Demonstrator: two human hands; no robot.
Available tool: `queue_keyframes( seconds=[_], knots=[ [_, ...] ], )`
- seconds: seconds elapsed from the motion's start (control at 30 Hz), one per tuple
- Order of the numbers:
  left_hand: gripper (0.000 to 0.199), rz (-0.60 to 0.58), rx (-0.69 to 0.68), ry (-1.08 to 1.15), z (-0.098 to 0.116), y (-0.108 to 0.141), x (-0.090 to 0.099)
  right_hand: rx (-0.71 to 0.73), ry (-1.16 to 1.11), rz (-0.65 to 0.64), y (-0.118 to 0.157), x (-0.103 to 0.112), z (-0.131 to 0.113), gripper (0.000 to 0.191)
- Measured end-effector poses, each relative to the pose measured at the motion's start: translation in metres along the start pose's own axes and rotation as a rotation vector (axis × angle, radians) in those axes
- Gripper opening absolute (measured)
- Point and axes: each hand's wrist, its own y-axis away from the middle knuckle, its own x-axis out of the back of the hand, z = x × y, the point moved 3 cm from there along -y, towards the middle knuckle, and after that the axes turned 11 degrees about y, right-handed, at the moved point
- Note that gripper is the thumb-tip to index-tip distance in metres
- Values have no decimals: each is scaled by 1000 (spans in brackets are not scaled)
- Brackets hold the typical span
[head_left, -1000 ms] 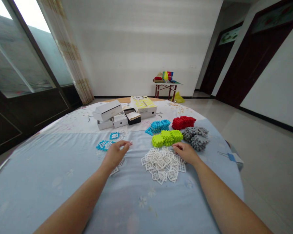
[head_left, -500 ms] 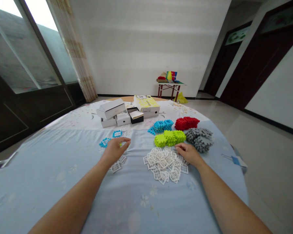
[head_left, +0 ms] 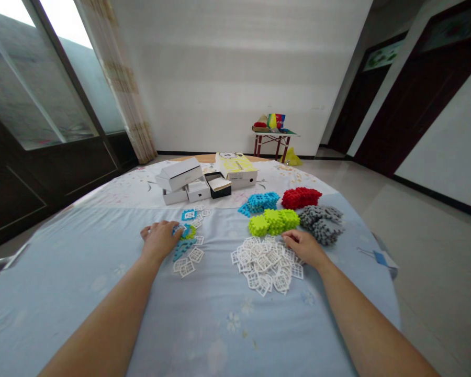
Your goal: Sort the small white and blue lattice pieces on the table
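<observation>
My left hand (head_left: 161, 241) is bent low over the left side of the table, thumb and forefinger at a blue knobbly-edged building tile (head_left: 181, 229) with a white grid in it. Its grip looks closed there, though the fingertips are partly hidden. Beside it lie a darker blue tile (head_left: 183, 249), a bit of a green tile (head_left: 192, 231) and several white window grids (head_left: 196, 255). My right hand (head_left: 304, 246) rests at the right edge of a pile of white window grids (head_left: 262, 262), fingers pressed together. Whatever they pinch is too small to make out.
Stacks of blue (head_left: 262, 202), red (head_left: 300, 198), lime green (head_left: 275, 222) and grey (head_left: 322, 224) tiles stand behind the pile. Farther back are white boxes (head_left: 179, 175), a black box (head_left: 220, 187) and a yellow-white box (head_left: 236, 170). Another blue tile (head_left: 189, 214) lies left.
My left hand has moved left and lowered onto the blue tile, which now sits farther right. The darker blue tile has come into view. My right hand has stayed in place.
</observation>
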Motion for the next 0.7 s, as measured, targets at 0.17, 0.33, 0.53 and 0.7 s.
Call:
queue_keyframes(
  seconds=[0.17,0.33,0.53,0.7],
  knots=[
    [39,85,-11,33,2,0,6,-13,2,-4,1,1,-1,31],
    [33,94,57,356,7,-1,14,-17,9,5,1,2,-3,31],
    [40,-68,42,875,42,10,17,-9,-1,14,0,1,0,31],
    [34,-204,-35,976,79,27,9,-12,-8,26,-1,0,1,30]
  ],
)
